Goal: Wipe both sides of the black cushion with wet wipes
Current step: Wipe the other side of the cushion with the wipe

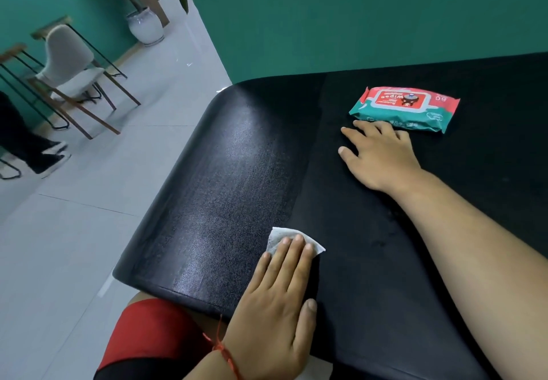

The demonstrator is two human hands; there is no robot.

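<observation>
The black cushion (225,189) fills the middle and right of the head view, its left half shiny with a wet sheen. My left hand (275,299) lies flat near the cushion's front edge, straight fingers pressing a white wet wipe (277,235) onto the surface; only the wipe's far corners show past the fingertips. My right hand (376,157) rests palm down on the cushion farther back, fingers spread, just in front of a green and red pack of wet wipes (406,108). The underside of the cushion is hidden.
A teal wall (355,17) stands behind the cushion. To the left is grey tiled floor (89,201) with a grey chair (71,62), metal-legged stools, a white plant pot (146,27) and another person's legs (29,145). My red-clad knee (148,329) sits under the cushion's front edge.
</observation>
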